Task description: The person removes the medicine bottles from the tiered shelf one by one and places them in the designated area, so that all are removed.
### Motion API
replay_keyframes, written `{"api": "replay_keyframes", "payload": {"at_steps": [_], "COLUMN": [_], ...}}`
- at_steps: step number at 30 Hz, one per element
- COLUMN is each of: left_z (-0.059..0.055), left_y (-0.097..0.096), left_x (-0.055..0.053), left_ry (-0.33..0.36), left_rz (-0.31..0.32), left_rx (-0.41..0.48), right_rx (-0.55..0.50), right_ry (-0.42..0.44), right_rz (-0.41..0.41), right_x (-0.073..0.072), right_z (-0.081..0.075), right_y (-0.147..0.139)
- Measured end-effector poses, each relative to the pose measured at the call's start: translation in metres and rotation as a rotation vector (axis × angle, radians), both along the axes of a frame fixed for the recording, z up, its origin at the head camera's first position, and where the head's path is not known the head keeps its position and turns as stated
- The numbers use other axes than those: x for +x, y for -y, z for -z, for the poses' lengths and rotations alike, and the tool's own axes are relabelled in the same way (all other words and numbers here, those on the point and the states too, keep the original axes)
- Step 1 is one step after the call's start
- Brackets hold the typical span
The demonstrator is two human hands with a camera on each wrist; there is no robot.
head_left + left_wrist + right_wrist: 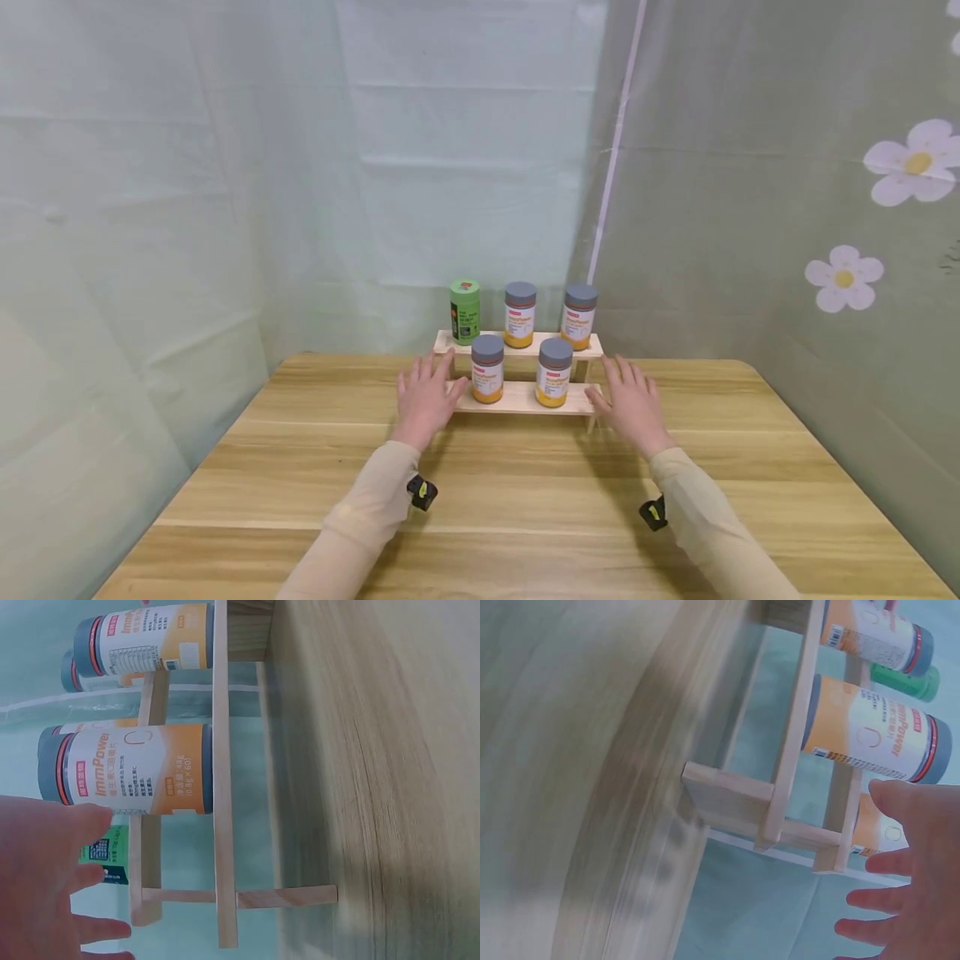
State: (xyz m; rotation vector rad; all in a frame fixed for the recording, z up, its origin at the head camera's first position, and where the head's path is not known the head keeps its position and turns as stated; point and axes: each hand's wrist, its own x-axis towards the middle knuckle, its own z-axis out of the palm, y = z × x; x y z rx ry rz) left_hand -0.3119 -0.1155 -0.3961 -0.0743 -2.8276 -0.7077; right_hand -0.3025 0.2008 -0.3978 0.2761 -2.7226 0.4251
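A two-tier wooden rack stands on the table. On its upper tier are a green bottle at the left and two white-and-orange bottles with grey lids, one in the middle and one at the right. Two more such bottles, a left one and a right one, stand upright on the lower tier. My left hand is spread at the rack's left end, fingers apart. At the right end my right hand has its fingers extended. Neither holds anything; contact with the rack is unclear.
The wood-grain table extends in front of the rack and to both sides. Pale cloth curtains hang behind and at the sides, with white flowers printed on the right one.
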Motion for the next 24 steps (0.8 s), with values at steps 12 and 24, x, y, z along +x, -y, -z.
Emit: {"api": "replay_keyframes", "payload": {"at_steps": [12, 24], "left_z": [0.010, 0.029], "left_y": [0.010, 0.017], "left_x": [-0.008, -0.012], "left_ry": [0.053, 0.114], "left_rz": [-0.009, 0.017], "left_rx": [0.139, 0.311], "right_rx": [-0.138, -0.262], "right_ry": [-0.087, -0.072], "right_rz": [-0.019, -0.032], "right_x": [-0.003, -0.007], "right_z": [-0.004, -0.012], "right_y": [0.002, 0.000]}}
